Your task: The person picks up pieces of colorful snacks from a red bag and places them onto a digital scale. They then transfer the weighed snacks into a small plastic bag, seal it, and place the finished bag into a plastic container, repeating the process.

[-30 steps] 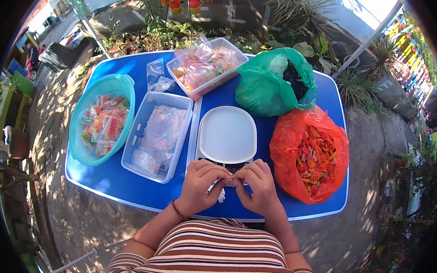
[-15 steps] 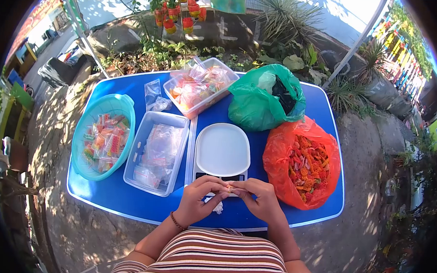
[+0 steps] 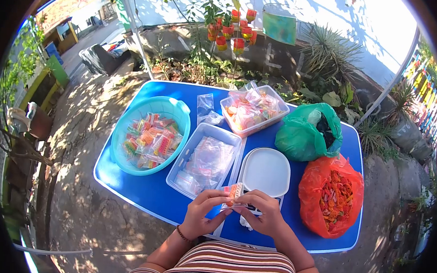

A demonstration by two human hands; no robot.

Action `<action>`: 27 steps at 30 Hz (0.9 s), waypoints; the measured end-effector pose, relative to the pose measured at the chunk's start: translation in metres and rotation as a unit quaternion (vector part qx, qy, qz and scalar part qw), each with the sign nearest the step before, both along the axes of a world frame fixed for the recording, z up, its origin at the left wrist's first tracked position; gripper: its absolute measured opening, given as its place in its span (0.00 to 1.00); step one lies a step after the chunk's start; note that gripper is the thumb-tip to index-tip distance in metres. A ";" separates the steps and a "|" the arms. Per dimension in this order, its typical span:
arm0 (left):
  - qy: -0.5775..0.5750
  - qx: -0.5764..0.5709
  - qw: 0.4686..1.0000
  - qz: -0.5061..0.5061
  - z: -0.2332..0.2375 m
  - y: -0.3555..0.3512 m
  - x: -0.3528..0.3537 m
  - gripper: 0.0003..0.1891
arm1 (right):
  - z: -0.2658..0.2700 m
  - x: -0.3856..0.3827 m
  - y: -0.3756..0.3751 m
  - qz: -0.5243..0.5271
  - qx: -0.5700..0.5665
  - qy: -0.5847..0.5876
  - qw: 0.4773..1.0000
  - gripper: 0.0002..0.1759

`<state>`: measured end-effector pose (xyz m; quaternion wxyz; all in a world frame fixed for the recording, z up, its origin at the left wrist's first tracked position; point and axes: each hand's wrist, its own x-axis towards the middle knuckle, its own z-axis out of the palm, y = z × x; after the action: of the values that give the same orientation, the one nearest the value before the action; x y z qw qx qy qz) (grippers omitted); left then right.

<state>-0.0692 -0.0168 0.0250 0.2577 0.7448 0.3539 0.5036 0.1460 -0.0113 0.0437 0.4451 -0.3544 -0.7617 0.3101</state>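
Observation:
Both hands grip a small clear plastic packet (image 3: 234, 192) with orange and red pieces inside, held over the front of the table. My left hand (image 3: 203, 215) pinches its left edge, and my right hand (image 3: 265, 214) closes on its right edge. Just beyond the packet is a kitchen scale with a white tray (image 3: 266, 172) on top; my right hand partly covers its front. To the left, a pale plastic box holds empty clear bags (image 3: 211, 155). A small crumpled white thing (image 3: 246, 223) lies under my right hand.
On the blue table (image 3: 142, 197), a teal basket (image 3: 183, 106) holds several filled packets (image 3: 150, 139). A rectangular box (image 3: 252, 131) of packets stands at the back, near a loose clear bag (image 3: 205, 105). Right are a green bag (image 3: 296, 132) and a red bag (image 3: 308, 191) of orange-red pieces.
My view has turned left, shifting the table rightward in the picture. The packet, earlier mostly hidden between my fingers, now stands up with its colourful face showing. Both hands still hold it.

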 end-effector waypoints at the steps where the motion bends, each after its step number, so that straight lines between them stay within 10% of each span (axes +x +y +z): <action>1: 0.005 0.007 1.000 0.025 0.001 -0.002 -0.010 0.18 | 0.004 -0.011 0.006 0.012 0.016 -0.018 1.000 0.12; 5: 0.015 0.033 0.985 0.166 -0.002 -0.005 -0.051 0.18 | 0.001 -0.069 0.037 0.075 0.033 0.000 0.997 0.09; 14: 0.242 0.026 0.890 0.386 0.005 0.033 -0.129 0.29 | 0.002 -0.165 0.091 0.117 0.037 -0.102 0.987 0.39; 27: 0.213 0.025 0.976 0.030 -0.019 0.018 0.009 0.23 | -0.018 0.008 -0.010 -0.173 0.092 -0.206 0.959 0.21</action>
<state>-0.0602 0.0011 0.0059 0.1425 0.8301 0.4104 0.3497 0.1541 -0.0218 0.0253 0.3558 -0.4943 -0.7894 0.0769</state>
